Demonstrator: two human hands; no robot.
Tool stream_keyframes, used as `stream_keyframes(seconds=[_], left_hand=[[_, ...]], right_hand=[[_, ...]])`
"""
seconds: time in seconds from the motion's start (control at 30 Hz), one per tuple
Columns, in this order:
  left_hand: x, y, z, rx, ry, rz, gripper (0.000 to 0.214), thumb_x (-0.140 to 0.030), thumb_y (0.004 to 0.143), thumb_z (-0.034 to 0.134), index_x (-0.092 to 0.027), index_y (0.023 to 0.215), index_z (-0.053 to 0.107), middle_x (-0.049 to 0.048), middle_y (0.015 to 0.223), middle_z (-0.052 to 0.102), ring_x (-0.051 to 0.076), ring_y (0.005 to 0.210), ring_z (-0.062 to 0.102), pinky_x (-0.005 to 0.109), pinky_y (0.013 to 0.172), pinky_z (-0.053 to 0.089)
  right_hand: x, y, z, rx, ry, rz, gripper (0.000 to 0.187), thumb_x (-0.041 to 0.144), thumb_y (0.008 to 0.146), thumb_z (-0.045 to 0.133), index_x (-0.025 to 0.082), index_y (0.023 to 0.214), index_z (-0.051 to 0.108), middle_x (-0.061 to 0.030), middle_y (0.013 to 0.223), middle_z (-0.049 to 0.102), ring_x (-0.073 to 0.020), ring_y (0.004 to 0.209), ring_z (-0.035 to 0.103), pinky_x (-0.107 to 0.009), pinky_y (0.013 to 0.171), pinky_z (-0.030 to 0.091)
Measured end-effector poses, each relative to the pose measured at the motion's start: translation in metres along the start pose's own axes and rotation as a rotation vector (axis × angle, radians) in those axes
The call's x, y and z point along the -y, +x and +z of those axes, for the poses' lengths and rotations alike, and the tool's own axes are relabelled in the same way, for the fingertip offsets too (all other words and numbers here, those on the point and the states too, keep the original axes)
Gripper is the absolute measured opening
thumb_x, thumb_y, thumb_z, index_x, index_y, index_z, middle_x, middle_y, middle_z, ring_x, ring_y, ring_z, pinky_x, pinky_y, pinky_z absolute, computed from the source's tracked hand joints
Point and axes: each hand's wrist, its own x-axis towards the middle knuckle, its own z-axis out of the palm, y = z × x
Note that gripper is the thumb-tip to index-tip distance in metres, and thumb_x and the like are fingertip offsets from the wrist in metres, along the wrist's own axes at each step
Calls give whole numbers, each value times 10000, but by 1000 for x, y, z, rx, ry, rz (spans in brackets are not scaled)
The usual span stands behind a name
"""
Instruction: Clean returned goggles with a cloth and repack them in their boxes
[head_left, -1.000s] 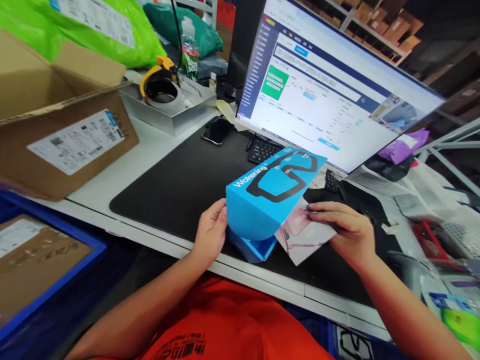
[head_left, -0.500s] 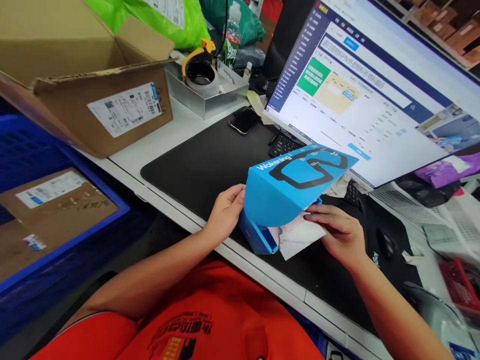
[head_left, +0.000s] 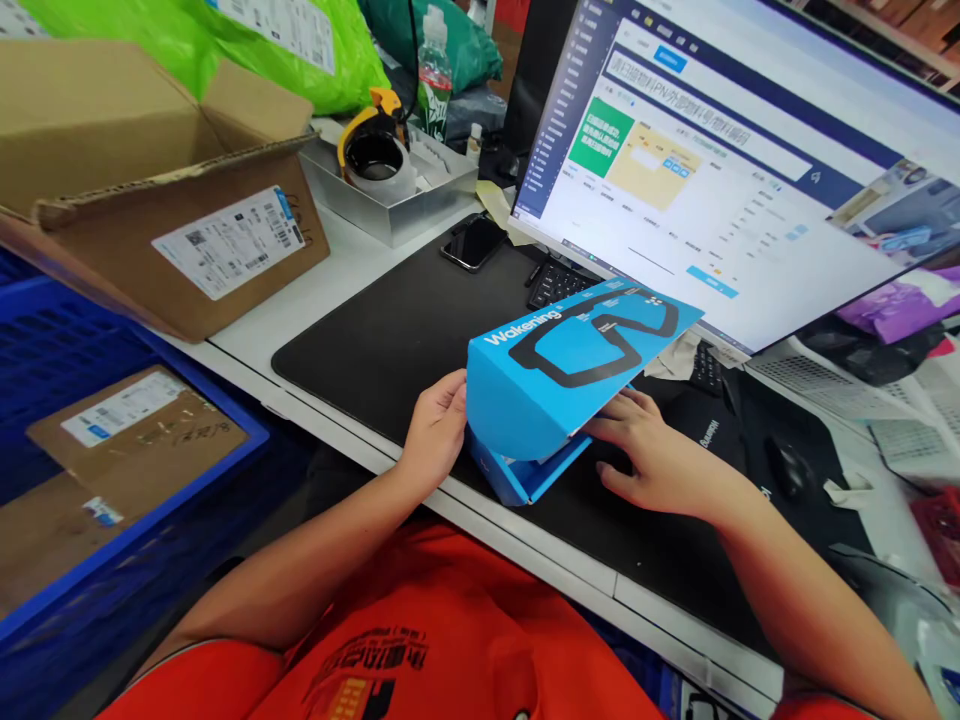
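Observation:
A blue cardboard box (head_left: 525,395), printed "Wakening" with a black goggle-frame outline, is tilted above the black desk mat (head_left: 360,340). Its lid is raised on the side facing me, leaving a gap. My left hand (head_left: 436,430) grips the box's left end, thumb against the edge and the other fingers partly hidden behind it. At the gap on the right is my right hand (head_left: 652,455), its thumb spread away and its fingertips hidden under the lid. Nothing shows in that hand. Just beyond it lies a dark item (head_left: 686,415) with "Wakening" lettering.
An open brown carton (head_left: 112,270) stands at the left, above a blue crate (head_left: 255,430) holding a flat carton (head_left: 135,450). Behind the mat are a phone (head_left: 474,242), a metal tray (head_left: 397,220) with tape, and a monitor (head_left: 720,200). A mouse (head_left: 791,468) sits at right.
The white paper that my right fingers held at the gap is out of sight now. My right fingers have moved in under the lid, and the thumb has spread. My left hand keeps its grip.

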Motion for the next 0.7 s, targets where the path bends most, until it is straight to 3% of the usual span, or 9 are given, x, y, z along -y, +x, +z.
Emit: stream_keyframes(seconds=[0.07, 0.17, 0.23, 0.37, 0.5, 0.7], left_hand=[[-4, -1, 0, 0, 36, 8, 607, -750, 809, 601, -166, 901, 740, 49, 761, 700, 193, 704, 616, 286, 650, 496], [-4, -3, -1, 1, 93, 19, 603, -744, 799, 620, -169, 933, 739, 58, 807, 720, 215, 766, 651, 304, 710, 519], [-1, -3, -3, -8, 118, 25, 571, -716, 825, 615, -172, 944, 738, 61, 842, 732, 218, 787, 660, 307, 730, 523], [7, -3, -5, -44, 109, 42, 568, -707, 855, 584, -171, 969, 734, 67, 866, 738, 230, 826, 668, 315, 753, 534], [6, -3, -3, -39, 93, 26, 597, -728, 842, 581, -164, 962, 735, 63, 821, 731, 223, 775, 660, 310, 708, 529], [-3, -6, 2, -20, 168, 59, 620, -746, 864, 522, -165, 914, 733, 52, 803, 726, 188, 691, 623, 283, 645, 494]], right_hand=[[1, -5, -8, -74, -60, 19, 517, 151, 801, 629, 284, 1300, 656, -95, 1486, 543, -374, 1320, 534, -627, 1107, 370], [-7, -13, -12, -401, -70, 141, 358, 210, 892, 588, 279, 1230, 684, -93, 1288, 665, -330, 1172, 619, -526, 994, 482], [-17, -12, -7, -515, -77, 194, 265, 263, 942, 562, 258, 1163, 708, -98, 1166, 703, -328, 1133, 624, -515, 968, 493], [-28, 4, 11, -390, -34, 188, 232, 324, 981, 545, 236, 1093, 728, -116, 1211, 699, -338, 1190, 592, -556, 1013, 445], [-20, 12, 19, -309, 13, 185, 215, 317, 978, 572, 257, 1122, 719, -85, 1164, 737, -350, 1284, 546, -603, 1060, 379], [-5, 4, 20, -110, 257, -79, 238, 325, 998, 571, 305, 1202, 692, -32, 1247, 725, -254, 1202, 644, -491, 1113, 426]])
